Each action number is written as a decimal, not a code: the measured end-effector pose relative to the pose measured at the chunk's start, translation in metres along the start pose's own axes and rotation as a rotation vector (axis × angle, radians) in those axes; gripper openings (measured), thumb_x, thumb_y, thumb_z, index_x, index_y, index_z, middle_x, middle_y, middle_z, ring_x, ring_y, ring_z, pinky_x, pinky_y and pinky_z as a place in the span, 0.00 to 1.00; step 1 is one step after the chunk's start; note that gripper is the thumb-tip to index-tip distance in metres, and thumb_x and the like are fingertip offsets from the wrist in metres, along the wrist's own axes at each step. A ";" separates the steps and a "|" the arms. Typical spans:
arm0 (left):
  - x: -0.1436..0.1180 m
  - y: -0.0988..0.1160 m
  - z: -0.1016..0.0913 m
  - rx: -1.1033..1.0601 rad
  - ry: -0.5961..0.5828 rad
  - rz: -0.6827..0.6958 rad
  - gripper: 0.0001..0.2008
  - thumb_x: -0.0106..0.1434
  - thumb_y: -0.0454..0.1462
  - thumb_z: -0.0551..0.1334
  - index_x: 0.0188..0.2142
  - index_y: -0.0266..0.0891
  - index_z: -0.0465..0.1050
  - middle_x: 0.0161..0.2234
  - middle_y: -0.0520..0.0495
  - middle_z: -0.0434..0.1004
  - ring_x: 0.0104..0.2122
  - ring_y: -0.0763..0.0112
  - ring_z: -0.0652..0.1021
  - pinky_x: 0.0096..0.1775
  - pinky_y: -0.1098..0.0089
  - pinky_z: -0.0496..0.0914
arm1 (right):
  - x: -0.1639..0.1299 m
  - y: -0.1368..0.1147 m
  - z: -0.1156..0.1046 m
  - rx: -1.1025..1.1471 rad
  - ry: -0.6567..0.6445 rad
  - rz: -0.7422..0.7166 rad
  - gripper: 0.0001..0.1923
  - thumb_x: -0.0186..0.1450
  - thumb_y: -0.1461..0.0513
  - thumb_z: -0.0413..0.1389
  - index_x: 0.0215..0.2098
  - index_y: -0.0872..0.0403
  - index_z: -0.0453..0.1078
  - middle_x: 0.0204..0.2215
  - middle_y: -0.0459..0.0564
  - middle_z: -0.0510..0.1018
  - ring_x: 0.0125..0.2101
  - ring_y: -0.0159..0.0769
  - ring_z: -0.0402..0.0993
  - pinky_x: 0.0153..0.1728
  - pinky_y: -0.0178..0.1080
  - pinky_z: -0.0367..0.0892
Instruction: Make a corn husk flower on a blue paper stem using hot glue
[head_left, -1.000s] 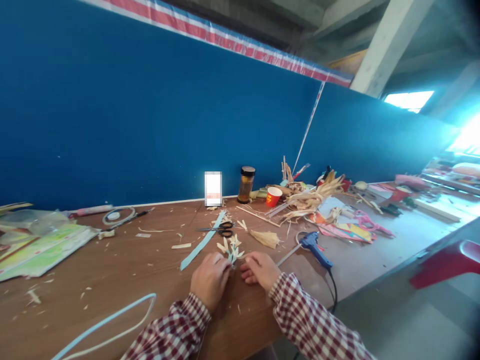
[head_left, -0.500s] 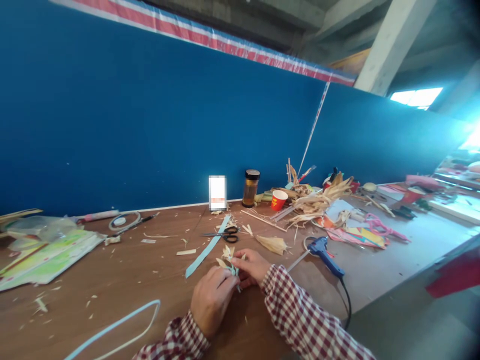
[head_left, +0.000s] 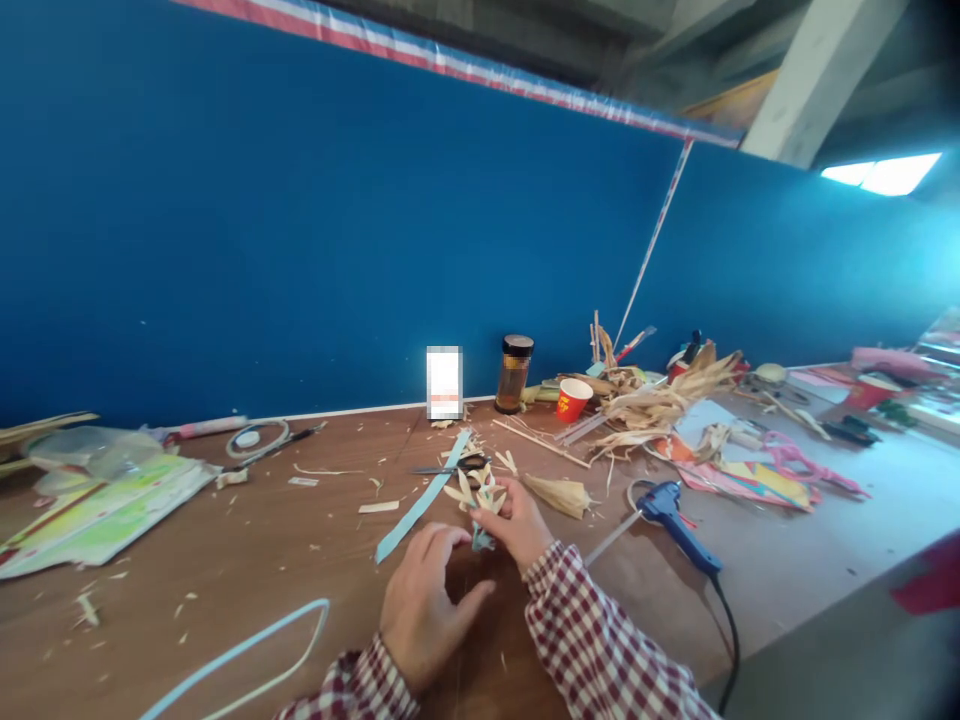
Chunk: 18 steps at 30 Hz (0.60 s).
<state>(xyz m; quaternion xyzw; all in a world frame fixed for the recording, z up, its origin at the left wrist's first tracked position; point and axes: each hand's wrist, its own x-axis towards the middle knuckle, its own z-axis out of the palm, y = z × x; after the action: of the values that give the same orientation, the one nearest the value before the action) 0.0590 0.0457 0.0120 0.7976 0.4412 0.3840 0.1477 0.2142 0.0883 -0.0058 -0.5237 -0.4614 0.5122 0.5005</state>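
My right hand (head_left: 517, 520) pinched the husk flower (head_left: 478, 494) just above the table (head_left: 247, 560), near the scissors (head_left: 457, 465). My left hand (head_left: 424, 610) hovered beside it, fingers loosely apart, holding nothing.

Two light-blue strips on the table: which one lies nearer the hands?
The straight flat blue strip, lying diagonally just beyond the left hand. The other, a looped blue strip, curves along the table's near edge, farther left.
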 end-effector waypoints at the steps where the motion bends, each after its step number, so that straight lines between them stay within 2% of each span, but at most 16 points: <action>1: 0.000 0.001 0.001 0.021 -0.007 -0.003 0.14 0.52 0.39 0.63 0.38 0.41 0.65 0.37 0.45 0.70 0.37 0.62 0.73 0.37 0.63 0.69 | -0.001 -0.002 -0.001 -0.032 0.020 -0.020 0.27 0.49 0.57 0.62 0.44 0.54 0.58 0.29 0.48 0.78 0.29 0.38 0.75 0.30 0.39 0.69; 7: 0.002 -0.002 0.011 0.147 0.004 0.003 0.07 0.55 0.35 0.60 0.36 0.41 0.67 0.35 0.46 0.70 0.37 0.63 0.72 0.37 0.64 0.68 | -0.010 -0.010 0.009 -0.127 0.070 -0.043 0.22 0.50 0.59 0.60 0.41 0.53 0.59 0.28 0.47 0.77 0.28 0.39 0.75 0.30 0.40 0.69; 10: 0.003 -0.005 0.012 0.169 -0.005 0.009 0.03 0.58 0.34 0.57 0.31 0.41 0.69 0.32 0.47 0.70 0.34 0.65 0.72 0.35 0.67 0.67 | -0.013 -0.010 0.014 -0.134 0.060 -0.039 0.21 0.50 0.60 0.60 0.40 0.54 0.59 0.28 0.48 0.77 0.27 0.39 0.75 0.29 0.40 0.69; 15: 0.004 -0.010 0.011 0.066 0.007 -0.033 0.05 0.59 0.35 0.57 0.27 0.39 0.69 0.30 0.48 0.71 0.32 0.68 0.73 0.33 0.69 0.67 | -0.014 -0.007 0.012 -0.171 0.068 -0.060 0.20 0.52 0.59 0.59 0.40 0.54 0.59 0.28 0.48 0.77 0.27 0.38 0.74 0.29 0.40 0.68; 18: 0.004 -0.012 0.013 -0.028 0.011 -0.132 0.06 0.58 0.37 0.58 0.26 0.39 0.70 0.27 0.49 0.73 0.28 0.70 0.73 0.31 0.71 0.67 | -0.014 -0.005 0.009 -0.190 0.072 -0.047 0.21 0.52 0.58 0.58 0.42 0.53 0.58 0.28 0.47 0.76 0.29 0.38 0.73 0.31 0.40 0.67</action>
<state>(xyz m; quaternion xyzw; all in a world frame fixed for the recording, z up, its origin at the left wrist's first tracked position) 0.0625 0.0571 -0.0019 0.7624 0.4883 0.3837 0.1816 0.2044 0.0749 0.0002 -0.5758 -0.5019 0.4352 0.4767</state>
